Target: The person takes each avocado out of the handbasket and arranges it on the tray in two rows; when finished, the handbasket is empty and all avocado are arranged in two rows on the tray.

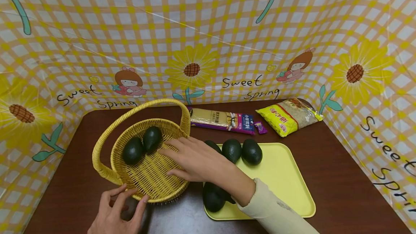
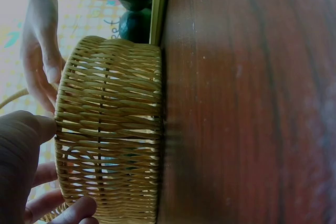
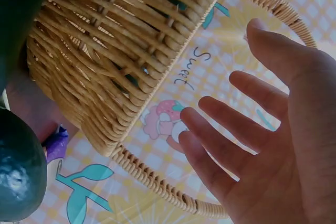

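My left hand (image 1: 117, 210) holds the near rim of the yellow wicker basket (image 1: 159, 181), its fingers bent over the edge and the thumb tip against it. Two dark green avocados (image 1: 132, 151) lie side by side in the basket's left half. Over the basket's right side hovers my right hand (image 1: 195, 160), fingers spread and nothing in them; its bare palm shows in the right wrist view. Right of the basket, a pale yellow tray (image 1: 276, 187) carries several more avocados (image 1: 252, 152) along its left part, some partly hidden by my right forearm.
The basket's tall arched handle (image 1: 107, 136) rises over its left and back. Behind the tray lie a noodle packet (image 1: 217, 120), a small purple wrapped piece (image 1: 260, 128) and a yellow bag (image 1: 286, 116). A checked sunflower cloth (image 1: 195, 28) backs the dark brown table (image 1: 338, 190).
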The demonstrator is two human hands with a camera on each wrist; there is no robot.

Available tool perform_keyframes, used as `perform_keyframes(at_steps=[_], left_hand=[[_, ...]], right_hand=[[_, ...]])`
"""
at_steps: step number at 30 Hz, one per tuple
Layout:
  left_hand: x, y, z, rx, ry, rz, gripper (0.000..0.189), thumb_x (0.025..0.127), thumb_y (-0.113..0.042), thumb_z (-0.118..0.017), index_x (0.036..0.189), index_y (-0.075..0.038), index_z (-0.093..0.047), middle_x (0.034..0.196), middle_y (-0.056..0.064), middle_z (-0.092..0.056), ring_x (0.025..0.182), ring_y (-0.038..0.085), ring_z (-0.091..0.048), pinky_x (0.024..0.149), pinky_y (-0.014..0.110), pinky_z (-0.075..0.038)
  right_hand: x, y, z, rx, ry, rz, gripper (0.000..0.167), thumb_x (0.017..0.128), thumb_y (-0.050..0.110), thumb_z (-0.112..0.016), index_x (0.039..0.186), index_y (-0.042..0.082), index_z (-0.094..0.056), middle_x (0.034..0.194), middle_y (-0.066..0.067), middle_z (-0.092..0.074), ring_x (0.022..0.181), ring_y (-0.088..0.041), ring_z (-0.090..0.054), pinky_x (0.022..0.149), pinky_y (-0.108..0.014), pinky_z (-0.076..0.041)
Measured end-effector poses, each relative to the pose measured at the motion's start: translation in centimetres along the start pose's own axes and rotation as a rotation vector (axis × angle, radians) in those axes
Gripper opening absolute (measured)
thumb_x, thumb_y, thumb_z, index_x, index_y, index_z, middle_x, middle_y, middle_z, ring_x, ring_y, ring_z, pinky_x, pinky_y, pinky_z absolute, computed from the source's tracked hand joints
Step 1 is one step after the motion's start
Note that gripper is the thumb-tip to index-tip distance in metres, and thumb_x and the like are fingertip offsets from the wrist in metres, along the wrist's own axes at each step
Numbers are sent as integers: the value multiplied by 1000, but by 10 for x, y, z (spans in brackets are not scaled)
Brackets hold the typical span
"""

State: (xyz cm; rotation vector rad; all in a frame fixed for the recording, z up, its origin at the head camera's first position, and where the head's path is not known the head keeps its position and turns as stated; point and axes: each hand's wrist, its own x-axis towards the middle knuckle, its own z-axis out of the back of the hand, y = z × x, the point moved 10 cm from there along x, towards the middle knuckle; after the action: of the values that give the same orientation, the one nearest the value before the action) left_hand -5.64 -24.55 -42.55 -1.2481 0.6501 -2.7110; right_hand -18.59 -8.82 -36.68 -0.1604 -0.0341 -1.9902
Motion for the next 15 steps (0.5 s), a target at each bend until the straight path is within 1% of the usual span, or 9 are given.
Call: perform_keyframes(at_steps=[5, 11, 15], left_hand=[[0, -1, 0, -9, -9, -7, 60, 100, -66, -64, 97, -9, -83, 100, 20, -64, 50, 16, -58, 44, 25, -44], [0, -1, 1, -22, -9, -6, 54, 99, -62, -69, 96, -10, -83, 99, 21, -64, 50, 15, -58, 44, 25, -43], [1, 0, 1, -14, -7, 6, 60, 100, -67, -64, 96, -10, -83, 100, 20, -64, 50, 15, -58, 44, 24, -43]], right_hand=[[10, -3, -1, -20, 26, 0, 65, 106, 56, -64, 159, 20, -54, 153, -7, -60, 136, -26, -62, 111, -42, -54], [21, -5, 1, -2, 49, 1, 63, 107, 56, -63, 158, 21, -55, 154, -7, -59, 135, -26, -63, 107, -42, -56], [30, -4, 4, -11, 68, 5, 64, 107, 56, -62, 160, 21, -53, 154, -7, -59, 135, -26, -62, 109, -42, -55]])
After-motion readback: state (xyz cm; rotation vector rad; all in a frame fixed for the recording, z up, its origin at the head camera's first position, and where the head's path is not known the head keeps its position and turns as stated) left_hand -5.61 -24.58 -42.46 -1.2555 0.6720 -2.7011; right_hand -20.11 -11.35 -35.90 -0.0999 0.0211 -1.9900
